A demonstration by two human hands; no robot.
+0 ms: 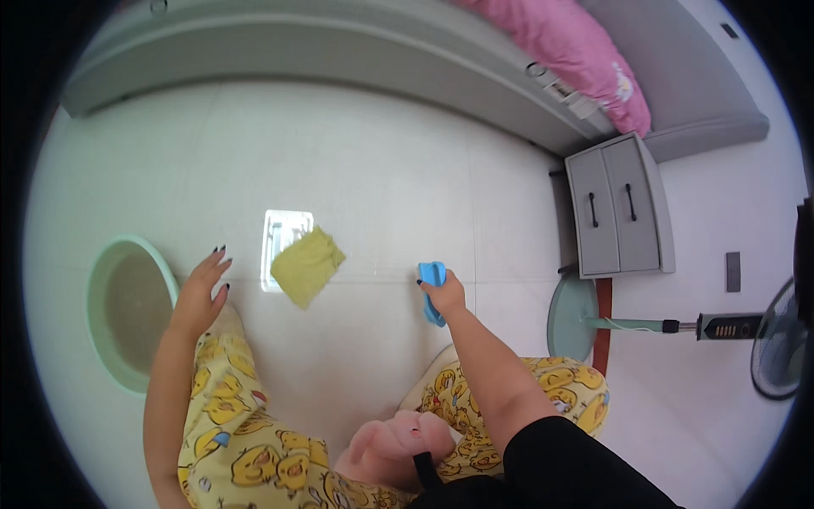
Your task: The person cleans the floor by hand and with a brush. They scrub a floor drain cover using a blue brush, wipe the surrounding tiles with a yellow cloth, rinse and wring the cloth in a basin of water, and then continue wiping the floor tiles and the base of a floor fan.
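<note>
My right hand [447, 294] grips a blue scrubbing brush [432, 275] against the pale tiled floor [381, 191]. To the left of the brush, a yellow-green cloth [306, 267] lies on the floor, partly over a bright reflection. My left hand [205, 289] holds nothing; its fingers are apart, above my foot and beside the light green basin [172, 280]. Cloudy water [137, 312] stands in the basin, whose right side is partly hidden by my left forearm.
The grey bed frame [318, 54] with a pink quilt [572, 44] crosses the top. A grey bedside cabinet [620, 207] and a standing fan's round base [569, 318] are at the right. A pink plush toy [397, 445] rests between my legs.
</note>
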